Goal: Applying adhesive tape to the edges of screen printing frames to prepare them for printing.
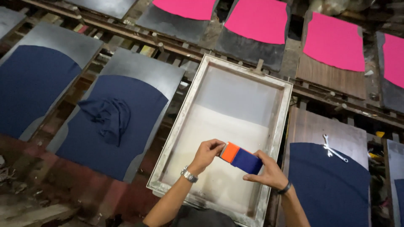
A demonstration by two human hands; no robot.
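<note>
Left boards [110, 126]: two grey, flat boards at nine o'clock each carry smooth navy fabric with a curved upper edge; the nearer one also bears a crumpled navy cloth [107, 120]. No print shows on either piece.
Screen frame [179, 126]: a pale, worn rectangular frame at centre, its mesh grey toward twelve o'clock and whitish below.
Left hand [207, 153]: wristwatch on the wrist, fingers pinched on the orange end of the block.
Block [242, 158]: small, rectangular, half orange and half navy, held over the mesh at six o'clock.
Right hand [269, 172]: dark band on the wrist, cupping the navy end.
Right board [328, 185]: wood-grain, navy fabric unprinted, two metal spanners [333, 150] lying on it.
Far row [334, 42]: flat pink fabric pieces at twelve o'clock, plain as well.
Progress: by the look of it, printing here has hardly begun.
</note>
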